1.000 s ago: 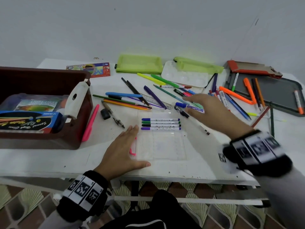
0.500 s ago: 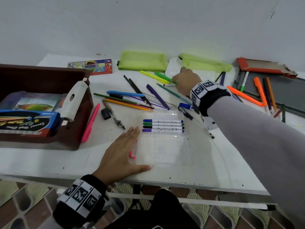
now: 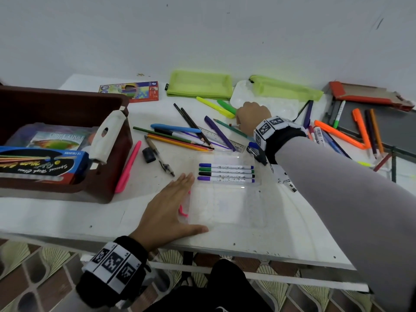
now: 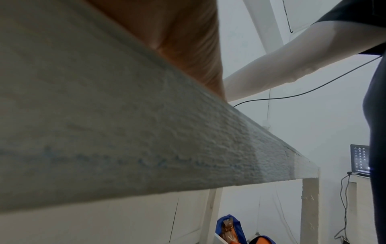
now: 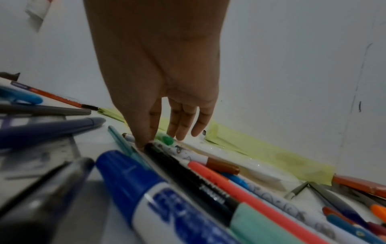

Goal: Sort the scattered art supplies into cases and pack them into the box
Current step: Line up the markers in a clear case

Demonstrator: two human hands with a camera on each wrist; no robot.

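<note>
A clear plastic case (image 3: pixel 227 206) lies open near the table's front edge, with several white markers (image 3: pixel 226 173) side by side in its far end. My left hand (image 3: pixel 171 206) lies flat on the table against the case's left side, thumb along its front edge; the left wrist view shows only the palm (image 4: pixel 183 41) and the table edge. My right hand (image 3: pixel 249 117) reaches over to the loose pens by the palette. There its straight fingers (image 5: pixel 181 125) point down and the thumb touches the end of a black pen (image 5: pixel 188 171), beside a white marker with a brown cap (image 5: pixel 221 165).
The brown box (image 3: pixel 108 176) at left holds packed cases. Two green pouches (image 3: pixel 200 85) (image 3: pixel 286 88), a palette (image 3: pixel 270 103) and a pencil box (image 3: pixel 130 91) lie at the back. Loose pens and pencils (image 3: pixel 180 138) cover the middle; a grey tray (image 3: pixel 400 129) with orange markers sits at right.
My right hand has moved from over the case's far right corner out to the pens near the palette. The left hand and the case have stayed put.
</note>
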